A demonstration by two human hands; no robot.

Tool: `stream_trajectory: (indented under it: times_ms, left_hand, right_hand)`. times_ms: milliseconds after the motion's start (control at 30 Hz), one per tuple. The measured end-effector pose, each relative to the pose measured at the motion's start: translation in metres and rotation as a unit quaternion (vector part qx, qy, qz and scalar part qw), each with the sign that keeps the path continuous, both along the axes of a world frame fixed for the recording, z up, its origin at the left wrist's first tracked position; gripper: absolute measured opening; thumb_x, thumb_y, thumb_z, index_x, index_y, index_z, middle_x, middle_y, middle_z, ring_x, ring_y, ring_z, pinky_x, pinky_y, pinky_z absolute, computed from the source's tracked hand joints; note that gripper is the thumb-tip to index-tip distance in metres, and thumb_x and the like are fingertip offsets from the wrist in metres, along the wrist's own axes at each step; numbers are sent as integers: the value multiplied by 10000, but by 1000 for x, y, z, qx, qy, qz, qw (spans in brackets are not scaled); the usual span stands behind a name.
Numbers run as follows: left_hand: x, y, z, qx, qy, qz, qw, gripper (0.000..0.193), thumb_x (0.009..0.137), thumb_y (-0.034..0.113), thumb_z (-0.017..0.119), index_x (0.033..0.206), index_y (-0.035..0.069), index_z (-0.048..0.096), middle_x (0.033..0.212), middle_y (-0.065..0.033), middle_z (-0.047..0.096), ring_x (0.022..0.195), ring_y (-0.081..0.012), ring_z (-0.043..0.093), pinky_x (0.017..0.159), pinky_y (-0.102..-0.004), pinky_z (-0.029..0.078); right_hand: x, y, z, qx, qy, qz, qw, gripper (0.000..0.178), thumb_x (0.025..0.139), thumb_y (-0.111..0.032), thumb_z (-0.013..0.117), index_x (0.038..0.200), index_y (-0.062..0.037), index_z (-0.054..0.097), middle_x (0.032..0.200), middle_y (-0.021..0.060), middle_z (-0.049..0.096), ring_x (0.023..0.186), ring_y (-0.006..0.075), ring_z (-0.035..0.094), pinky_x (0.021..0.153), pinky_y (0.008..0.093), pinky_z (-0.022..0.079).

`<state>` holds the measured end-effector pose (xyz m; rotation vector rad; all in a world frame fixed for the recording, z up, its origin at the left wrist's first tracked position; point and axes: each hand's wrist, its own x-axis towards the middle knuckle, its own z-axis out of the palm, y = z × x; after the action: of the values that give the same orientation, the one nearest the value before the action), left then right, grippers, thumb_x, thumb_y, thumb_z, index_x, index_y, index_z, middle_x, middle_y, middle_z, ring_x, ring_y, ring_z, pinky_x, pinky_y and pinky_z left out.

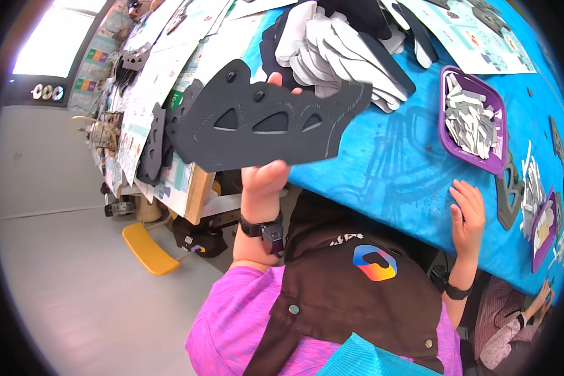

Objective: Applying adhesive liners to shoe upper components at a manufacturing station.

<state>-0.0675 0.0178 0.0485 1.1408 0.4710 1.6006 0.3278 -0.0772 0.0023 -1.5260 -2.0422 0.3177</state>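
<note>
A dark grey flat panel (pixel 250 141), with three roughly triangular cutouts and two small black knobs, is held up over the near left edge of the blue-covered table. My left hand (pixel 266 177) is closed on it from below and behind; the panel hides most of the fingers, though some tips show above its top edge. My right hand (pixel 468 216) lies at the table's front edge with fingers stretched out and holds nothing. Just beyond it stands a purple plastic basket (pixel 443 135) full of white strips (pixel 473 122).
Black and white curved pads (pixel 344 59) are piled beyond the panel. More grey panels (pixel 153 147) lie on the paper-covered table at left. Right of the basket are another grey piece (pixel 511 200), loose white strips (pixel 531 188) and a second purple tray (pixel 536 254). A co-worker's hands (pixel 541 297) show lower right.
</note>
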Motion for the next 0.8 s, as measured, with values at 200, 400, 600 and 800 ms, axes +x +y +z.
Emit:
stream_trajectory:
  times_ms: [200, 400, 600, 800]
  left_hand:
    - [17, -3, -7, -100, -70, 9, 993, 424, 860, -113, 680, 1252, 42, 635, 1177, -97, 680, 1057, -191, 662, 879, -307, 540]
    - [18, -4, -20, -75, -54, 17, 996, 365, 879, -161, 648, 1185, 37, 671, 1096, -73, 707, 972, -150, 675, 813, -263, 538]
    - [25, -6, -12, -78, -56, 41, 994, 344, 892, -142, 643, 1192, 26, 662, 1093, -67, 704, 978, -152, 677, 833, -270, 542]
    - [22, 5, -18, -216, -168, 50, 960, 236, 958, -19, 630, 1181, 49, 667, 1098, -55, 714, 1003, -167, 695, 861, -291, 560]
  right_hand:
    - [-1, -3, 2, -12, -12, -15, 1000, 326, 1003, -302, 627, 1169, -37, 721, 1283, 104, 695, 1251, 329, 611, 1123, 507, 396]
    - [-1, -2, 1, -23, -1, -19, 1000, 285, 1001, -251, 635, 1166, -35, 720, 1281, 103, 695, 1263, 320, 605, 1141, 492, 385]
    - [1, -1, 0, -29, 3, -19, 999, 237, 991, -169, 636, 1160, -26, 722, 1280, 115, 694, 1268, 316, 602, 1154, 473, 378]
    - [-2, 0, -1, -13, 8, -15, 1000, 214, 953, -81, 641, 1139, -13, 723, 1259, 121, 700, 1232, 329, 617, 1115, 474, 408]
